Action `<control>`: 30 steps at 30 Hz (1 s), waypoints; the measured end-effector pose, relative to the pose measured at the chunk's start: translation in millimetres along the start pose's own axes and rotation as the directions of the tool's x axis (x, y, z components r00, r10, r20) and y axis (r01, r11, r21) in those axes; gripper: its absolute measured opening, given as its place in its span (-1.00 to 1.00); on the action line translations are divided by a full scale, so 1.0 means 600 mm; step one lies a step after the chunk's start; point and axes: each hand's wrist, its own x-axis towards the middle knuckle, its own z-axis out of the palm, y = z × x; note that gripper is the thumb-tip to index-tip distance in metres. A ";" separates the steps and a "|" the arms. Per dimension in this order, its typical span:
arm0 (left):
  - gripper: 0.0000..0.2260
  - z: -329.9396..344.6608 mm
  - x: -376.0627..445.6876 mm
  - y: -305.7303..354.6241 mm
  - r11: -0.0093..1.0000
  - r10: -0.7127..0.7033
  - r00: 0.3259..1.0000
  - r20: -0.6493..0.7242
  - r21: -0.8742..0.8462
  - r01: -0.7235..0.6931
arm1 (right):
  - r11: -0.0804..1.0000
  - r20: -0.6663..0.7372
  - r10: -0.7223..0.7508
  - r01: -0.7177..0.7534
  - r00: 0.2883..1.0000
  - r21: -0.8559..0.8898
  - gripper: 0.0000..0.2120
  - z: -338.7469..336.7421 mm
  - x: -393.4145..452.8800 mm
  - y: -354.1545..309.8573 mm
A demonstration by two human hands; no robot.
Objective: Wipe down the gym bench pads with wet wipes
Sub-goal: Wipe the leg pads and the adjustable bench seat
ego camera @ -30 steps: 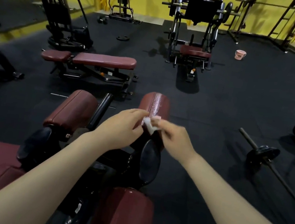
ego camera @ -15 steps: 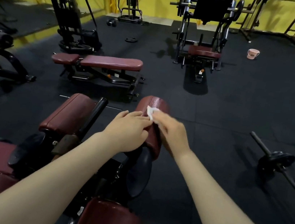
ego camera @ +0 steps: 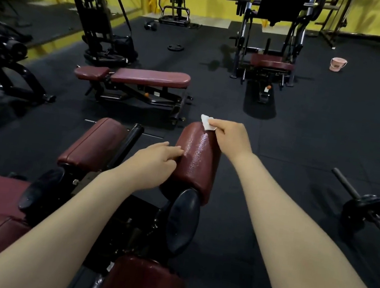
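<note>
Pinching a white wet wipe at the far end of a maroon roller pad, the right hand presses it there. At the pad's nine o'clock side, the left hand rests, fingers loosely extended and holding nothing.

Black rubber floor — barbell, pink bucket, flat bench.

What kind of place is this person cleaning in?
Almost certainly a gym: a flat padded bench, a plate-loaded machine by the yellow wall, and a barbell lying on black rubber flooring.
</note>
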 end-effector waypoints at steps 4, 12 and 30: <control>-0.48 0.012 0.001 -0.006 1.000 0.021 1.000 -0.006 0.008 -0.021 | 0.956 0.036 -0.286 0.282 0.958 0.085 -0.62 -0.008 -0.126 -0.016; -0.43 0.006 0.002 -0.034 0.999 -0.052 0.998 -0.020 0.010 0.052 | 0.917 0.013 -0.397 0.397 0.918 -0.043 -0.64 -0.002 -0.087 -0.015; -0.40 0.011 -0.006 -0.042 0.992 -0.106 0.993 0.054 0.080 0.102 | 0.985 -0.055 -0.157 0.161 0.986 0.066 -0.61 0.008 -0.030 0.005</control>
